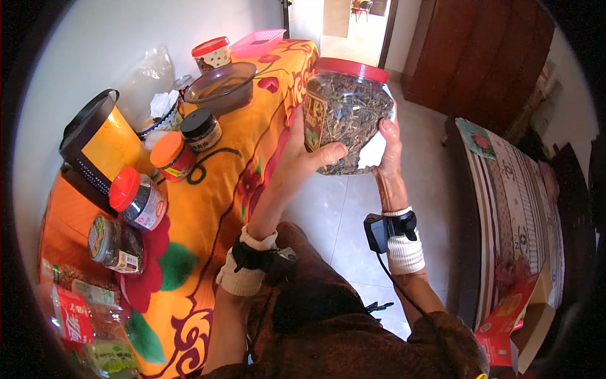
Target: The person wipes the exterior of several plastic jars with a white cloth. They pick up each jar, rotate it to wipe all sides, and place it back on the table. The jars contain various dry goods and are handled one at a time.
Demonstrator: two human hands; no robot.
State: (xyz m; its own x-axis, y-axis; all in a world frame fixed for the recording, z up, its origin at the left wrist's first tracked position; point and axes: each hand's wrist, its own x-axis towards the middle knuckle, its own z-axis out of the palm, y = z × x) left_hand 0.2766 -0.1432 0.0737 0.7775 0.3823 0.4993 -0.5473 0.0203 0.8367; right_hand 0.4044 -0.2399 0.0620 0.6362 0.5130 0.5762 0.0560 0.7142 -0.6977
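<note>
Both my hands hold a large clear plastic jar [350,113] up in front of me, past the table's right edge. Dried, twig-like leaves fill it, and a red lid [352,69] closes the top. My left hand [310,149] grips its near left side, the thumb across the lower front and the other fingers partly hidden behind. On the right side rests my right hand [390,147], thumb pointing up along the wall. A printed label [315,121] shows on the jar's left face, and a white patch is visible at its right.
The flowered orange tablecloth [222,189] carries a black-lidded jar [201,130], an orange-lidded jar [173,156], a red-lidded jar [138,199], a translucent basin [220,87], a pink basket [258,42] and plastic bottles [73,315]. Right of the tiled floor stands a bed [511,208] with an opened red box [509,322].
</note>
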